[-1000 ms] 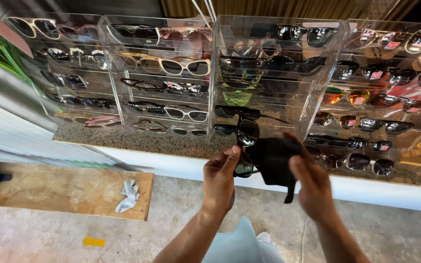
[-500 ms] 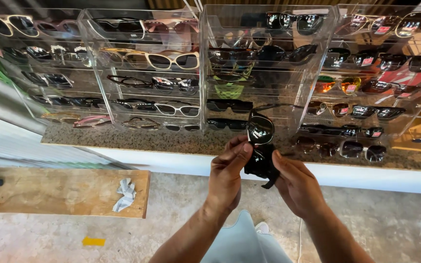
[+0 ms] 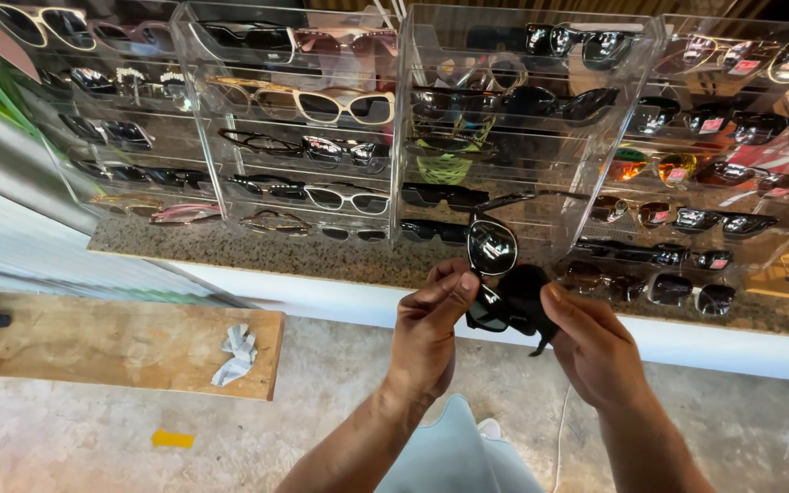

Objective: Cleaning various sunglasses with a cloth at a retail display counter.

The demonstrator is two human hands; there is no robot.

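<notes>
**Dark sunglasses held and rubbed in front of the display cases**

The person stood at a speckled stone counter (image 3: 257,251) with both hands raised just short of its white edge. The left hand (image 3: 426,333) pinched a pair of dark sunglasses (image 3: 490,265) by the lower lens, thumb on the near face, so that the frame stood nearly on end, one round lens at twelve o'clock from the knuckles and catching the light. That upright hold seemed meant to turn a lens toward the eyes and leave it free for wiping.

The right hand (image 3: 595,342), at three o'clock from the left, was closed on a bunched black cloth (image 3: 527,301), thumb pressed over it, and the cloth lay against the lower part of the glasses. A loose corner of it hung down between the two hands. Both grips were firm; neither hand was free.

Beyond the hands, from ten o'clock round to two, a row of clear acrylic display cases (image 3: 394,119) stood on the counter, their stepped shelves tilted so each pair of glasses faced outward. A white-framed pair (image 3: 344,105) sat at eleven o'clock, and a greenish pair (image 3: 445,167) lay almost straight above the hands.

Down at eight o'clock a wooden board (image 3: 93,351) lay on the concrete floor (image 3: 321,438) with a crumpled white rag (image 3: 235,351) on it, well apart from the hands. A small yellow scrap (image 3: 173,439) lay near the board's edge.
</notes>
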